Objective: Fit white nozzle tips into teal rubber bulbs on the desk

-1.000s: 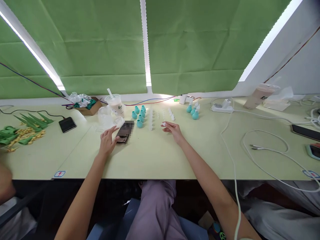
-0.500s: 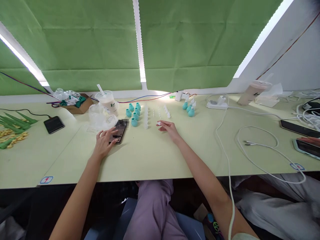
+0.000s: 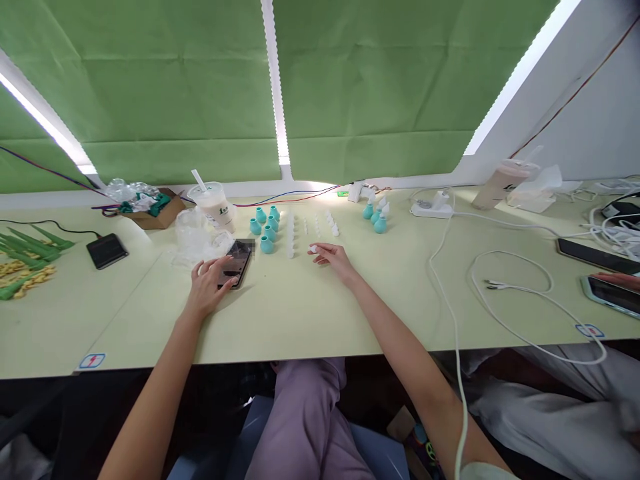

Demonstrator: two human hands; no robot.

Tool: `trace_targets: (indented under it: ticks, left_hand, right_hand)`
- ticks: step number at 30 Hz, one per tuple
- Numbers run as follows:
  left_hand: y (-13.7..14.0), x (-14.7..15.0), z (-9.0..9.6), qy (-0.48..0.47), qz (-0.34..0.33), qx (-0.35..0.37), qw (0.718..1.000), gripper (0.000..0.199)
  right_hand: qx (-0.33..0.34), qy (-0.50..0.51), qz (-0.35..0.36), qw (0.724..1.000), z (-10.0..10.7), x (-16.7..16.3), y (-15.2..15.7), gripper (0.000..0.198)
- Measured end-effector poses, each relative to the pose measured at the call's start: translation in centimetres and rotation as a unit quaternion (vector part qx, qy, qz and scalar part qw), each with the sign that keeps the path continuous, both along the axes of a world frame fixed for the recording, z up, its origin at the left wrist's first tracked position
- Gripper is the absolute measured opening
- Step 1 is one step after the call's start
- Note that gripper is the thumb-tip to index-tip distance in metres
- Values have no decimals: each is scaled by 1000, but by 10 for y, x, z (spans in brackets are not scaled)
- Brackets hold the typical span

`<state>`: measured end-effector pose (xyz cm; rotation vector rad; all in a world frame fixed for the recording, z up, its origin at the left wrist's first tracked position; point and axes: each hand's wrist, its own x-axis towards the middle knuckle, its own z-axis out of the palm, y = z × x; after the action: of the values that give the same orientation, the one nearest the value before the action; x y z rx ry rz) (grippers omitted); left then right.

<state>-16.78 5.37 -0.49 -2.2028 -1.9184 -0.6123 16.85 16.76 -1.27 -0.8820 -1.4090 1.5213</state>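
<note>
Fingers of the left hand lie spread and flat on the near end of a dark phone, touching its screen without clamping it. The phone lies flat on the table, left of the middle and well back from the near edge. The right hand rests low on the table just right of the middle; its thumb and forefinger are pinched together on a small white cap.

Just beyond the phone stand five teal bulbs in a tight cluster. Right of them, rows of white caps run toward the far edge, directly beyond the right hand. A second group of teal bulbs, some fitted with white tips, stands further right near the far edge.

Left of the phone lies crumpled clear plastic bag. Behind it stands a lidded drink cup with a straw, and beside that a cardboard box near the far edge. A second dark phone lies on the left part of the table, attached to a black cable. Green and yellow pieces lie at the left edge.

A white power strip sits near the far edge on the right. White cables loop across the right part of the table, with one strand hanging over the near edge.
</note>
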Motion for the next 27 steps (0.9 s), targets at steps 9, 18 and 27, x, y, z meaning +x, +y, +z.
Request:
trace_targets:
  ticks: [9, 18, 27]
  left_hand:
    - [-3, 2, 3, 11, 10, 25, 1000, 54]
    - [34, 109, 11, 9, -77, 122, 990, 44]
    - [89, 162, -3, -66, -130, 172, 974, 24]
  right_hand:
    - [-5, 2, 9, 1000, 6, -1, -4, 37]
    - [12, 10, -29, 999, 6, -3, -2, 37]
    - [7, -1, -30, 1000, 3, -7, 1, 40]
